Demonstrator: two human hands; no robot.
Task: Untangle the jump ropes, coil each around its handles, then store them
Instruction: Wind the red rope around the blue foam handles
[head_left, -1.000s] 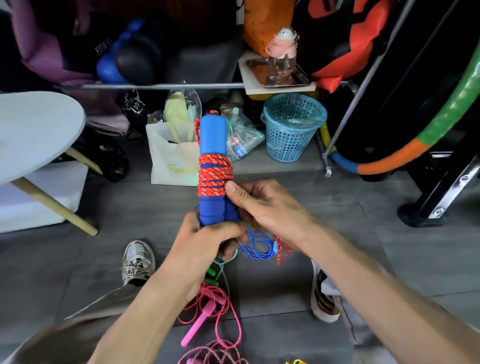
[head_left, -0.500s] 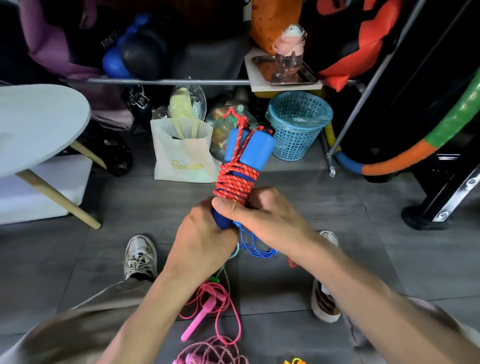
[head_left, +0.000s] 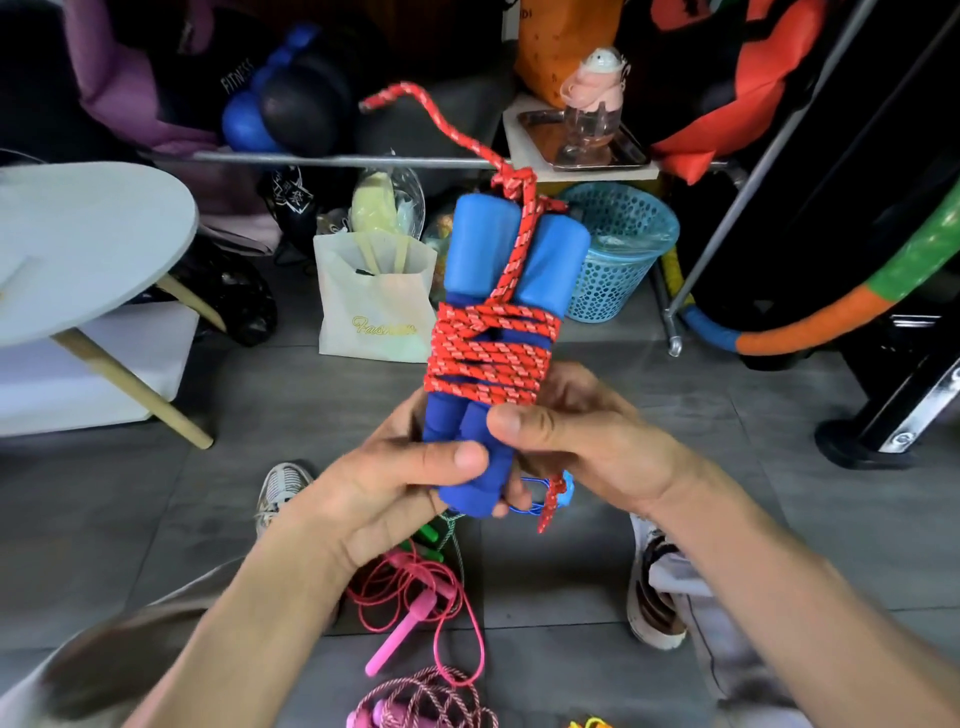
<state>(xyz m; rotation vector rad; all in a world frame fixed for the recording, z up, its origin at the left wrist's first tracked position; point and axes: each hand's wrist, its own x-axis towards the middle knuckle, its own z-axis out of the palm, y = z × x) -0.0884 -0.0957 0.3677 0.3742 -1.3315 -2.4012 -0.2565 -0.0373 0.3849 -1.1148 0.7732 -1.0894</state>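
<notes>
I see my left hand holding the bottom of two blue handles, thumb across the front. The handles stand side by side, straight up, between my two hands. A red rope is wound tight around their middle, and its loose end pokes up past the tops. My right hand grips the handles from the other side, thumb just under the coils. Below my hands, a pink jump rope lies loose on the floor.
</notes>
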